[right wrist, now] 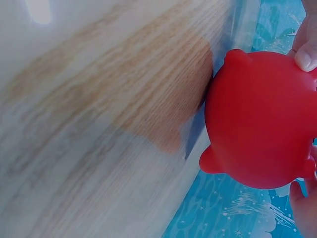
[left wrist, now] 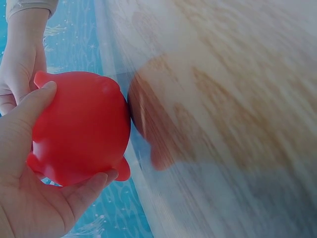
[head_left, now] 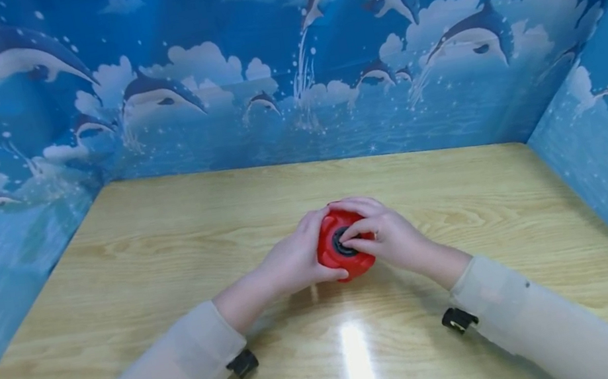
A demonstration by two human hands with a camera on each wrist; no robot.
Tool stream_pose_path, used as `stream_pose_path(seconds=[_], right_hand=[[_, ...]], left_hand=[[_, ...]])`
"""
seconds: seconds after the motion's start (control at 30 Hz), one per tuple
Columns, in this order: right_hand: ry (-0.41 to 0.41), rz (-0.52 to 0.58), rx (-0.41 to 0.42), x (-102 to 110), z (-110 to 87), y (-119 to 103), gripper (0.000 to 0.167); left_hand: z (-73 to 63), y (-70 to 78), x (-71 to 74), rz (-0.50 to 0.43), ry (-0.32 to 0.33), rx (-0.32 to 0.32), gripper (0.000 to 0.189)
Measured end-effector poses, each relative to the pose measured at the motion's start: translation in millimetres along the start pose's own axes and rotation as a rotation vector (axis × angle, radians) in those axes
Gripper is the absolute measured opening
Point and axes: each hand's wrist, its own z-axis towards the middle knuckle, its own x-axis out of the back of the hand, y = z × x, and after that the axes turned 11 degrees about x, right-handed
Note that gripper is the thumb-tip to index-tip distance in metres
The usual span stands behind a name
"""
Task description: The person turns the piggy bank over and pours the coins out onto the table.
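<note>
A round, glossy red piggy bank with short stubby bumps rests against the table, its black round plug facing up. My left hand grips its left side, fingers over the far edge and thumb on the near edge. With thumb and forefinger, my right hand pinches at the middle of the plug, while other fingers reach over the far right edge. In the left wrist view the red body sits in the curled left hand. The right wrist view shows its smooth side; the plug is hidden there.
The wood-grain table is shiny and reflects a strip of light. A blue dolphin-print curtain stands along its back and sides. Small black wrist cameras are strapped near both sleeve cuffs.
</note>
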Motion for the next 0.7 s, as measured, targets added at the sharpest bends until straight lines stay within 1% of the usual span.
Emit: stream_pose_path(seconds=[0.37, 0.7], right_hand=[[0.007, -0.011, 0.027, -0.6, -1.8, -1.6, 0.014], [0.006, -0.029, 0.007, 5.3, 1.0, -5.8, 0.015]], left_hand=[[-1.8, 0.8, -1.2, -0.008, -0.008, 0.008, 0.104], [1.3, -0.5, -0.7, 0.009, 0.020, -0.008, 0.102]])
